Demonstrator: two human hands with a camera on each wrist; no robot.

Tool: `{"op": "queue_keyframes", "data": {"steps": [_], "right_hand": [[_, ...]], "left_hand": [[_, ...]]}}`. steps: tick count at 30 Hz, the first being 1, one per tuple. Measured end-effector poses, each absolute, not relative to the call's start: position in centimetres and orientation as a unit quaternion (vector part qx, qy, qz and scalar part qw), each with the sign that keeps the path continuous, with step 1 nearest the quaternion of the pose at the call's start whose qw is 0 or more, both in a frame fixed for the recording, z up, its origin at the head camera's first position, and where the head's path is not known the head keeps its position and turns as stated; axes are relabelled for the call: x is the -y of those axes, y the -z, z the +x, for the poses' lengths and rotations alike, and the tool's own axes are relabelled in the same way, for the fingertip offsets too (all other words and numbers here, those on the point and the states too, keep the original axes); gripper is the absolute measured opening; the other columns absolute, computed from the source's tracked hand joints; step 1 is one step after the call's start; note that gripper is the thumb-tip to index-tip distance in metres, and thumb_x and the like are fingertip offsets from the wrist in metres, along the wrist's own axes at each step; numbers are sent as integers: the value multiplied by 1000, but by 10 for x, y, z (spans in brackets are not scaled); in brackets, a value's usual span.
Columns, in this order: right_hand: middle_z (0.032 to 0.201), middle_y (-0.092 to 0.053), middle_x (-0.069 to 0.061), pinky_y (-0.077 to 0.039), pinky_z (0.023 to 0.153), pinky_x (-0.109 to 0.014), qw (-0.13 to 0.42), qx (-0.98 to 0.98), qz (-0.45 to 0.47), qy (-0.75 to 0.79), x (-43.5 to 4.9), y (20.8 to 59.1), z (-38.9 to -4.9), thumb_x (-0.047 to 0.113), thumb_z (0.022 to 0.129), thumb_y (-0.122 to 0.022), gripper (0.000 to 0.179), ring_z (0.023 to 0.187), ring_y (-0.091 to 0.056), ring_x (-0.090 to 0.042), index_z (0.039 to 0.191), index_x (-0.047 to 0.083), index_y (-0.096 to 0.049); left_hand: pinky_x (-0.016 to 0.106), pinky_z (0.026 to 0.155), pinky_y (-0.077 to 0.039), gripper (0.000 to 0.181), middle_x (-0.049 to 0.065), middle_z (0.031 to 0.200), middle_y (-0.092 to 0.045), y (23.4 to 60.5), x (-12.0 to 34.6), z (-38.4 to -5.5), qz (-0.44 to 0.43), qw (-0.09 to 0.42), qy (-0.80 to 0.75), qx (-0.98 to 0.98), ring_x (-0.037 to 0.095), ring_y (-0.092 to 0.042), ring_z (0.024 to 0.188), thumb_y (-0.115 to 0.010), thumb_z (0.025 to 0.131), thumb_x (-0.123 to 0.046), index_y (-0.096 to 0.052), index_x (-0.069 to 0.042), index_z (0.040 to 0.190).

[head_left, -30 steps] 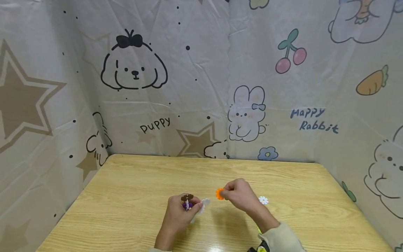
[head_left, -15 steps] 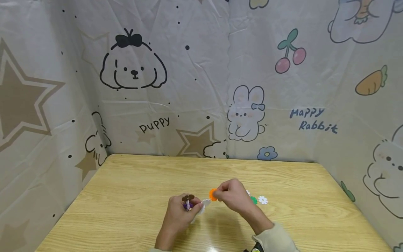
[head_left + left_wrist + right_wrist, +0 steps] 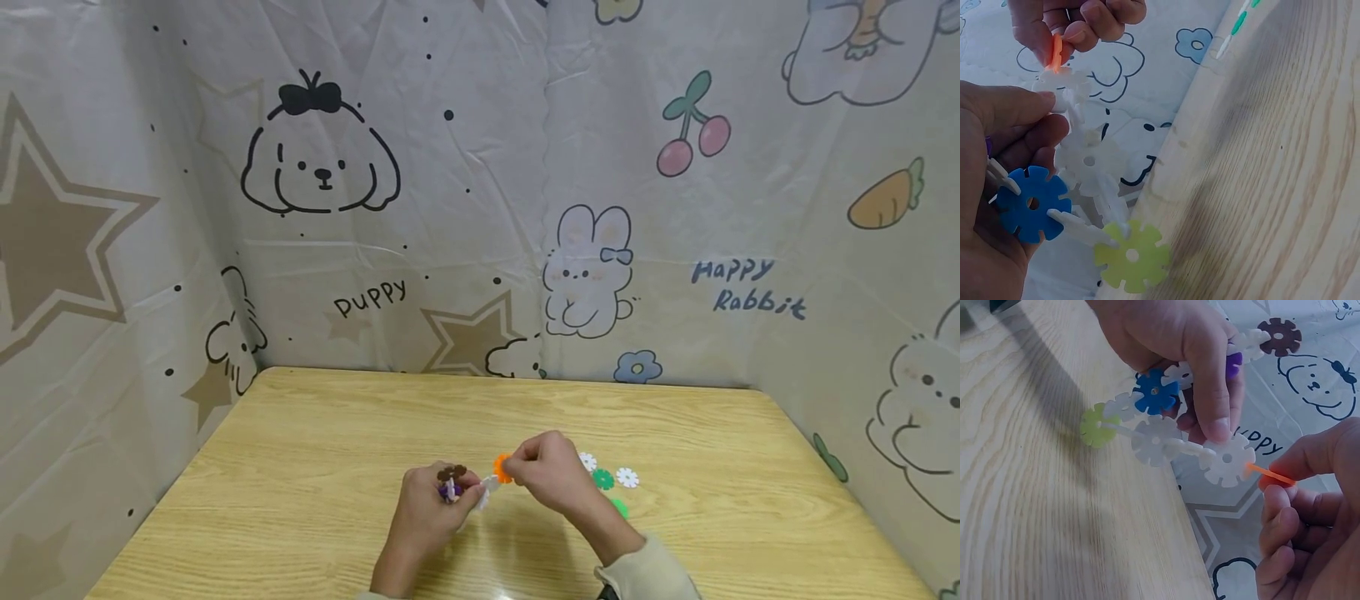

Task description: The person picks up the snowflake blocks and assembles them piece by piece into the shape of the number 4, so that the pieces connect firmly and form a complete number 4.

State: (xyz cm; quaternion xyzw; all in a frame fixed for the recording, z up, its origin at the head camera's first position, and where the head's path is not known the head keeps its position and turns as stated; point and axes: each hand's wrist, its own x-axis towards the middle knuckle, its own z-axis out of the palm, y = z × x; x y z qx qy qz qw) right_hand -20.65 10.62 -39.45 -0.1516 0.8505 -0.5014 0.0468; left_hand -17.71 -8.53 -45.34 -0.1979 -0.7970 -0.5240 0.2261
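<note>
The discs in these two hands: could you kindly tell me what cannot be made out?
Head view: the blue disc, hidden by the left hand.
Right wrist view: the purple disc, partly behind the left hand.
Left wrist view: face of the orange disc, turned edge-on in the right hand.

Head camera looks forward and down over the table, nearer wrist cameras both catching the orange disc

A left hand grips a chain of notched discs, including a blue disc and a yellow-green disc. A right hand pinches an orange disc against a white disc.
</note>
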Motion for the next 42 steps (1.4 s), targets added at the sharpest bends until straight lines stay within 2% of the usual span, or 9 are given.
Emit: {"op": "queue_keyframes", "data": {"steps": [5, 10, 15, 22, 27, 42], "right_hand": [[55, -54, 5, -24, 42, -22, 36, -853, -156, 496, -103, 394, -206, 5, 79, -66, 16, 45, -30, -5, 63, 6, -69], [54, -55, 4, -24, 41, -22, 28, -852, -164, 496, -101, 395, -204, 5, 80, -66, 18, 44, -31, -5, 63, 5, -69], [50, -50, 7, -25, 41, -22, 21, -853, -167, 494, -100, 398, -202, 4, 81, -65, 21, 42, -30, -4, 60, 7, -66], [52, -51, 6, -29, 43, -22, -3, -854, -158, 496, -98, 398, -203, 3, 82, -65, 18, 46, -36, -8, 65, 3, -69], [55, -53, 5, -30, 43, -22, -13, -853, -153, 499, -95, 398, -202, 4, 83, -66, 18, 47, -38, -8, 65, 4, -69], [54, -52, 4, -26, 41, -21, -9, -844, -146, 516, -94, 401, -201, 4, 87, -64, 22, 45, -34, -7, 65, 2, -67]], "left_hand": [[23, 58, -55, 13, -2, 73, -71, 457, 86, -179, -221, 261, 515, 786, 6, -65, 65, -80, 77, 5, -73, -6, 76], [21, 57, -54, 15, -3, 71, -70, 459, 86, -179, -229, 269, 514, 781, 5, -65, 63, -80, 75, 8, -73, -5, 76], [20, 56, -54, 17, -2, 70, -69, 460, 85, -178, -235, 280, 514, 777, 3, -65, 62, -79, 74, 10, -71, -5, 76], [18, 54, -53, 20, -2, 69, -69, 457, 80, -178, -239, 323, 506, 763, 6, -65, 59, -80, 73, 12, -70, -5, 76], [17, 53, -53, 21, -1, 68, -69, 456, 78, -178, -229, 336, 506, 761, 8, -66, 58, -81, 72, 13, -71, -6, 76], [17, 49, -48, 21, -2, 64, -65, 462, 76, -183, -241, 389, 484, 746, 2, -59, 56, -78, 66, 12, -68, -5, 72]]}}
